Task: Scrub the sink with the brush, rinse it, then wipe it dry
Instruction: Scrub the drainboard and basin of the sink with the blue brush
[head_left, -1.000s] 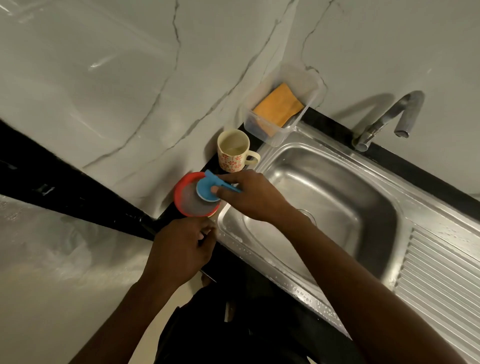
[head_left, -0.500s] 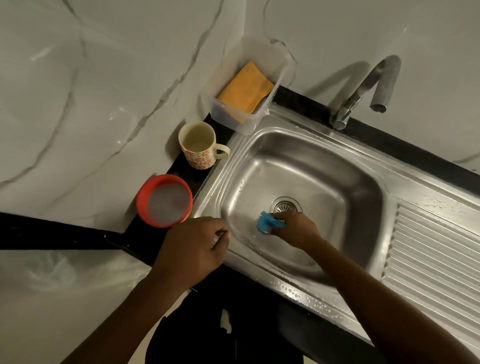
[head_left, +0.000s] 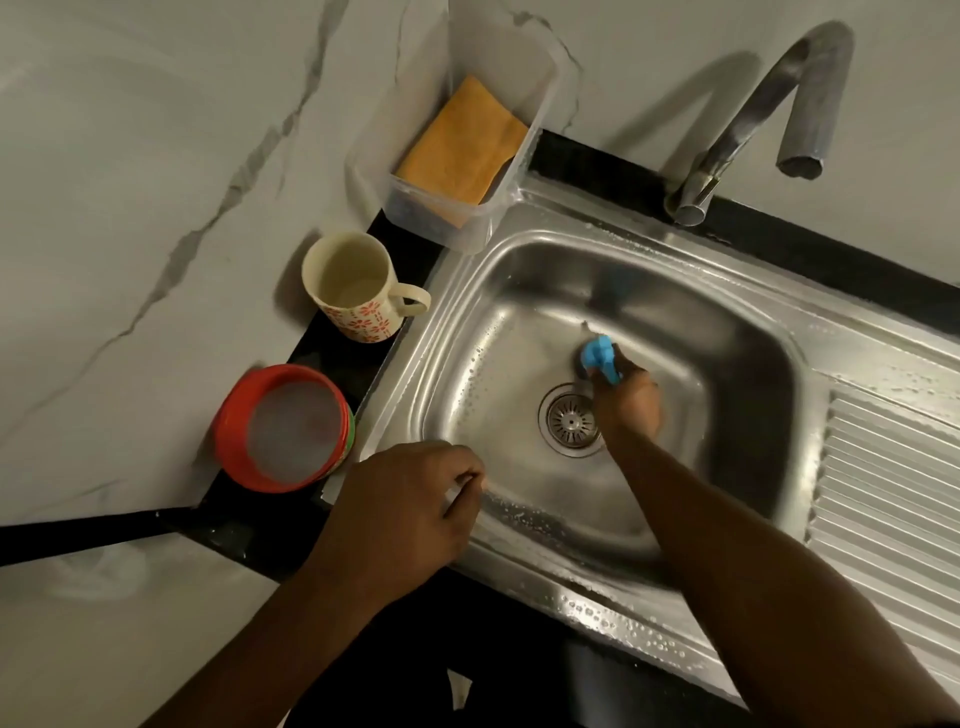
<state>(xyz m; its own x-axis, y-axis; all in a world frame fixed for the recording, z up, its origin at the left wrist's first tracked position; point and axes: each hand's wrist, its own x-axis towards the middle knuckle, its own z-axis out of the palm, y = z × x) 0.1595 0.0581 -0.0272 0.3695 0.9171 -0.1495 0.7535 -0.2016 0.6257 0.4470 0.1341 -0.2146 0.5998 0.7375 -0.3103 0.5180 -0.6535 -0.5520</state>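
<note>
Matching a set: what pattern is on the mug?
The mug is cream with red flower motifs; head view.

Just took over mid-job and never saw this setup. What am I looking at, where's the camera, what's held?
No machine: a person's two bare hands, filmed by a camera worn on the head, looking down. The right hand grips a blue brush inside the steel sink, beside the drain. The left hand rests curled on the sink's near-left corner. Left of the sink stand a patterned mug, a red tub and a clear box holding an orange cloth.
</note>
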